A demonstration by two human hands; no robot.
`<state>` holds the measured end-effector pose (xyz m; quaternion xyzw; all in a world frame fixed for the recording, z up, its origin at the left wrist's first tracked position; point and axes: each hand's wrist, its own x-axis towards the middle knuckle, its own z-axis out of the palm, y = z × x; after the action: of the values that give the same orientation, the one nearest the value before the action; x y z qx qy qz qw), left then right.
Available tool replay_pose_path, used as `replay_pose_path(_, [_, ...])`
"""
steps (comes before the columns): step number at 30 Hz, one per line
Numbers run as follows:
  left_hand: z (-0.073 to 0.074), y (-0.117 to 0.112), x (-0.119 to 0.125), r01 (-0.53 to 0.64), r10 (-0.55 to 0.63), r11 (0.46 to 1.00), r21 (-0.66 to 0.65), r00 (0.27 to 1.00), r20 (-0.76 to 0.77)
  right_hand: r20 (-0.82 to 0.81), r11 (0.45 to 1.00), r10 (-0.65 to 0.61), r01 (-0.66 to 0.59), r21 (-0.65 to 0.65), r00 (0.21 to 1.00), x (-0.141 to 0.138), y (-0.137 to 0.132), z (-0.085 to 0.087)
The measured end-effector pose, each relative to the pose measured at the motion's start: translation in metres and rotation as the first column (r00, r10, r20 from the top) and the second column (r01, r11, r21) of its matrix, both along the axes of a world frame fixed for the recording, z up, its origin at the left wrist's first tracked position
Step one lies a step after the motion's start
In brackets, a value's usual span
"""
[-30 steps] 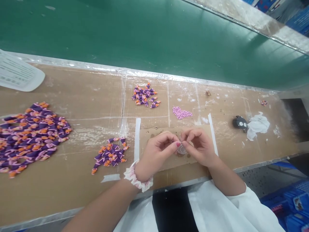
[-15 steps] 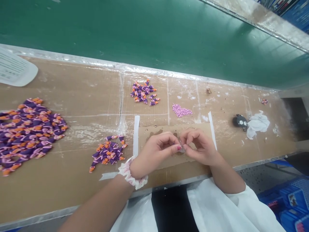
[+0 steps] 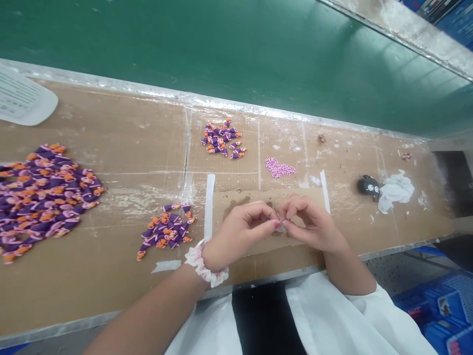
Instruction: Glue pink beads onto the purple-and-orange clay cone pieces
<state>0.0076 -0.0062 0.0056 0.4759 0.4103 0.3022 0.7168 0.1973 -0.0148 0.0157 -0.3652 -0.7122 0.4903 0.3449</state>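
Observation:
My left hand (image 3: 246,227), with a scrunchie (image 3: 207,264) at the wrist, is closed in a pinch between thumb and forefinger. A small purple piece (image 3: 269,218) shows a little at those fingertips, mostly hidden. Against it my right hand (image 3: 312,222) is also pinched, its fingertips meeting the left ones. Something small and whitish (image 3: 281,228) shows below the fingertips, too small to name. Both hands are over a taped cardboard sheet (image 3: 229,197) with damp dark spots. Beyond them lies a heap of tiny pink-purple pieces (image 3: 279,168).
Small purple, pink and orange figures lie in a large pile (image 3: 48,197), a nearer pile (image 3: 168,229) and a farther pile (image 3: 221,138). To the right are a black round object with eyes (image 3: 367,186) and a crumpled white tissue (image 3: 395,192). A white plastic tray (image 3: 25,98) sits far left.
Both hands stay pinched together, with only slight finger movement. The view has shifted a little; the piles lie as before.

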Motion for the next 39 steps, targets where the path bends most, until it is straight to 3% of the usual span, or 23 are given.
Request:
replay_pose_path(5, [-0.003,0.001,-0.002,0.101,-0.101,0.995,-0.003,0.993,-0.057,0.021,0.991,0.060,-0.057,-0.119,0.998,0.002,0.001,0.003])
replay_pose_path(9, [-0.003,-0.001,0.000,0.060,-0.061,0.998,-0.025,0.997,-0.036,0.001,0.995,0.004,-0.004,-0.100,1.000,0.001,0.000,0.004])
replay_pose_path(13, [-0.004,0.000,-0.001,-0.081,0.086,0.992,-0.101,0.995,0.046,0.055,0.999,-0.025,0.026,-0.022,0.998,0.003,0.001,0.005])
replay_pose_path(15, [-0.005,0.002,-0.002,-0.190,0.198,0.972,-0.138,0.979,0.042,0.243,0.999,0.022,-0.033,0.043,0.970,0.005,0.001,0.005])
replay_pose_path(19, [-0.008,0.005,-0.003,-0.347,0.374,0.910,-0.224,0.923,0.089,0.539,0.966,0.109,-0.217,0.140,0.835,0.008,0.000,0.002])
replay_pose_path(25, [-0.008,0.008,0.000,-0.381,0.482,0.836,-0.394,0.854,0.196,0.607,0.951,0.137,-0.275,0.140,0.783,0.009,-0.005,0.001])
replay_pose_path(29, [-0.008,0.007,-0.002,-0.309,0.467,0.825,-0.474,0.844,0.263,0.517,0.959,0.084,-0.210,0.190,0.852,0.009,-0.002,0.005])
replay_pose_path(33, [-0.009,0.003,0.001,-0.180,0.433,0.804,-0.567,0.831,0.350,0.186,0.967,-0.053,0.004,0.253,0.981,0.003,-0.001,0.007])
replay_pose_path(36, [-0.008,-0.002,0.006,-0.060,0.393,0.775,-0.629,0.826,0.405,0.008,0.939,-0.151,0.141,0.314,0.988,-0.006,-0.005,0.006])
replay_pose_path(39, [-0.007,-0.007,0.010,0.026,0.357,0.743,-0.668,0.830,0.429,-0.009,0.916,-0.165,0.157,0.369,0.986,-0.012,-0.007,0.005])
